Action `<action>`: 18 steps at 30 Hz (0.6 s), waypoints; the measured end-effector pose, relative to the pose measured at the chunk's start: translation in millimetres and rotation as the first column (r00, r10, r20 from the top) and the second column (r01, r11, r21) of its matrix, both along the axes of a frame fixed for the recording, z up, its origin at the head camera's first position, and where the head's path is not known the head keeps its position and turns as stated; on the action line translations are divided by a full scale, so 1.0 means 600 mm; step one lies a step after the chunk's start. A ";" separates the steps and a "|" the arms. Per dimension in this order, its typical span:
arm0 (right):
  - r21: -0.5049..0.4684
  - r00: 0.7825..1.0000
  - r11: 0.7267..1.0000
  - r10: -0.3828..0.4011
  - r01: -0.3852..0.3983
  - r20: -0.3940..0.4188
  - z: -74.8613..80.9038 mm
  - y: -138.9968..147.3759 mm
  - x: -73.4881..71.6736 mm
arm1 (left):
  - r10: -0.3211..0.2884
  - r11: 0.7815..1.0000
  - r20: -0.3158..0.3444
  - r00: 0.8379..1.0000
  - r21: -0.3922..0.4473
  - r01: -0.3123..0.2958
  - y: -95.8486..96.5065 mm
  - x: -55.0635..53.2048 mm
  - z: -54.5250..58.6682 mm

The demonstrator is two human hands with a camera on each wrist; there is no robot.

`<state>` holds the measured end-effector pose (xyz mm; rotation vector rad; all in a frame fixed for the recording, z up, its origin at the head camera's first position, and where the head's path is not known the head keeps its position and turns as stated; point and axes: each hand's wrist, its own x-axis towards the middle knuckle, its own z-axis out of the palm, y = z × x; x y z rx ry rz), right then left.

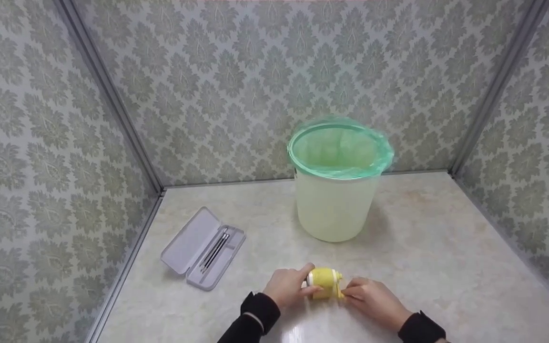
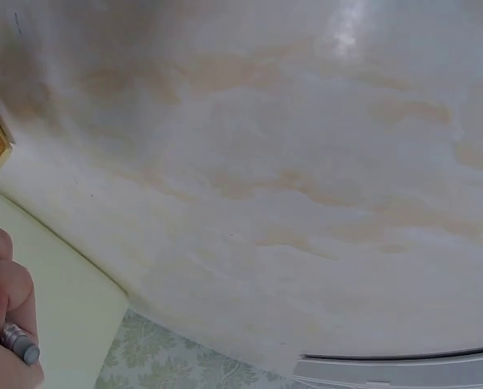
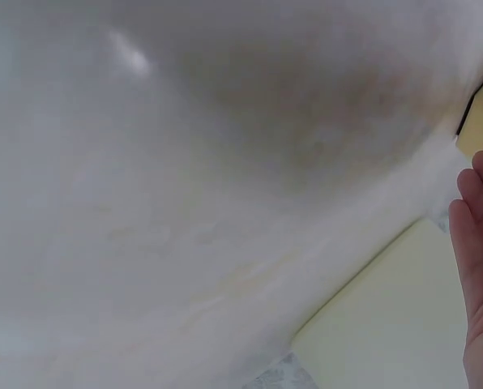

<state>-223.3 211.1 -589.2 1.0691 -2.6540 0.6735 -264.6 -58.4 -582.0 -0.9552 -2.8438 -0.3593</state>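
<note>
Low in the middle of the head view is a small yellow crank pencil sharpener with white rims, lying on its side just above or on the table. My left hand grips its left end, thumb and a finger to either side. A pencil end with silver ferrule and grey eraser pokes from that hand in the left wrist view; the rest of the pencil is hidden. My right hand pinches the yellow crank handle at the sharpener's right end.
Behind the hands stands a pale bin lined with a green bag. To the left lies an opened grey pencil case with several pencils. Patterned walls enclose the marbled table at the back and sides.
</note>
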 end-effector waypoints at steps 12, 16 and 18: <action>-0.008 0.986 0.999 0.046 -0.048 -0.158 0.031 0.002 0.015 | -0.016 1.000 0.010 1.000 -0.022 0.016 0.000 -0.003 0.000; -0.016 0.964 0.998 0.047 -0.053 -0.260 0.035 0.003 0.013 | -0.021 1.000 0.007 1.000 -0.020 0.021 0.000 -0.003 0.000; -0.018 0.953 0.999 0.042 -0.050 -0.301 0.038 0.003 0.012 | -0.026 0.999 -0.003 1.000 -0.021 0.026 -0.001 -0.003 0.001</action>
